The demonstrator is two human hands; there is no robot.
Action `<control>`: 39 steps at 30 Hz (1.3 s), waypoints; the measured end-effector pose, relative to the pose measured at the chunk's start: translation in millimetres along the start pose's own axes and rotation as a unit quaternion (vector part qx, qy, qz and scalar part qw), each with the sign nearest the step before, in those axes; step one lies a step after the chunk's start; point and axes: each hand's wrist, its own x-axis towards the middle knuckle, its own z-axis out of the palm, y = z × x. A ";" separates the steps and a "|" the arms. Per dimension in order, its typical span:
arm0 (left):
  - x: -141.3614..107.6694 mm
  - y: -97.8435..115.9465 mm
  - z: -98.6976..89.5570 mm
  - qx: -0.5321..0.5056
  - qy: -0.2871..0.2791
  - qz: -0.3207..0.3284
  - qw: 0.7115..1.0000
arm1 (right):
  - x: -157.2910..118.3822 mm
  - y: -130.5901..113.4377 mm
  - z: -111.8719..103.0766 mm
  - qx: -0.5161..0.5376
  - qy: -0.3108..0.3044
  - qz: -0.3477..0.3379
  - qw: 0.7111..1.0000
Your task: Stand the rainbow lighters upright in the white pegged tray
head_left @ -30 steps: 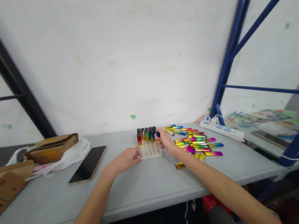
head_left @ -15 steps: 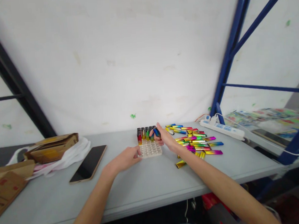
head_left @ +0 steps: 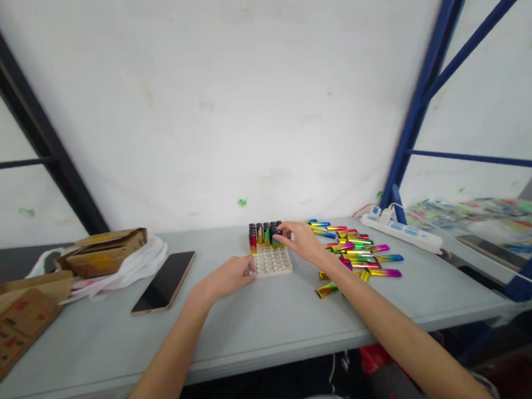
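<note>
A white tray (head_left: 273,263) with rows of round holes lies mid-table. Shiny colour-graded tubes with black tops, like lighters (head_left: 253,242), stand upright in its back rows. My left hand (head_left: 232,276) has thumb and fingers closed at the tray's left front edge. Over the tray's right side, my right hand (head_left: 298,240) pinches the upper end of a blue-green shiny tube (head_left: 277,241) that stands upright among the holes. How deep it sits cannot be made out. Right of the tray lies a loose pile of shiny tubes (head_left: 358,254) in gold, green, pink and blue.
A phone (head_left: 165,282) lies left of my left hand. Cardboard boxes (head_left: 106,253) and a white plastic bag (head_left: 147,256) sit farther left. A white power strip (head_left: 402,232) with a cable lies at the right, by a blue metal frame (head_left: 411,125). A wall closes the back.
My right hand has turned and lowered the blue tube from a tilted hold to upright at the tray. My left hand stays at the tray's edge. The view has shifted slightly.
</note>
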 end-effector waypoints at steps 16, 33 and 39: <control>0.6 -3.1 1.6 -0.002 0.005 0.000 1.000 | -0.2 8.6 4.6 -0.055 -0.050 0.010 0.997; -0.4 5.7 -11.5 -0.043 0.004 -0.018 0.999 | 3.3 23.1 -71.3 -0.100 0.071 0.072 0.990; 0.6 4.0 -10.5 -0.033 0.008 0.001 0.999 | -41.7 49.8 -157.9 -0.136 -0.008 0.105 0.985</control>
